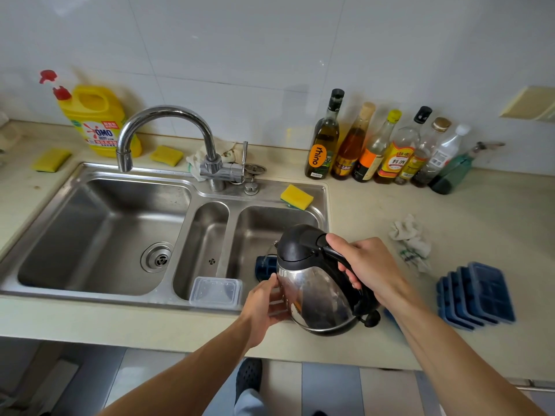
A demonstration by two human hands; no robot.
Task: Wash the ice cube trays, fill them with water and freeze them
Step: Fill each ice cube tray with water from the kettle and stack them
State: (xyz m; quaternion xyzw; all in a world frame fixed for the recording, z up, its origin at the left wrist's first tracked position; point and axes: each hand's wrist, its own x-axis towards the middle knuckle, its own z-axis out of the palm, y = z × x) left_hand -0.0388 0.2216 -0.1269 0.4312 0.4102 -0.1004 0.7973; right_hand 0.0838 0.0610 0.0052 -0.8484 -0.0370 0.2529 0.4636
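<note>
- Nearest the camera, two bare forearms reach forward over the counter edge toward the sink (54, 235).
- The right hand (371, 267) is wrapped around the black handle of a steel kettle (315, 295), fingers clamped on it. The kettle is tipped with its spout toward the right-hand basin of the sink.
- The left hand (264, 301) rests with its fingers closed lightly against the kettle's steel side, steadying it rather than carrying it.
- One blue ice cube tray (265, 267) shows in the right basin, just below the spout and mostly hidden by the kettle. A thin stream seems to fall toward it, but that is hard to make out.
- A stack of blue trays (477, 295) sits on the counter well to the right of the sink.
- A clear plastic box (216, 291) sits at the front edge of the sink's narrow middle basin, left of the kettle.
- Judged from this, the step is filling a tray from the kettle.
- To do it well, pour slowly, with the spout low over the cells, so water does not splash out.
- Move the stream from cell to cell and stop short of the rim, so the tray can be carried level to the freezer.
- If the water is hot, the left fingers are better off the steel.
</note>
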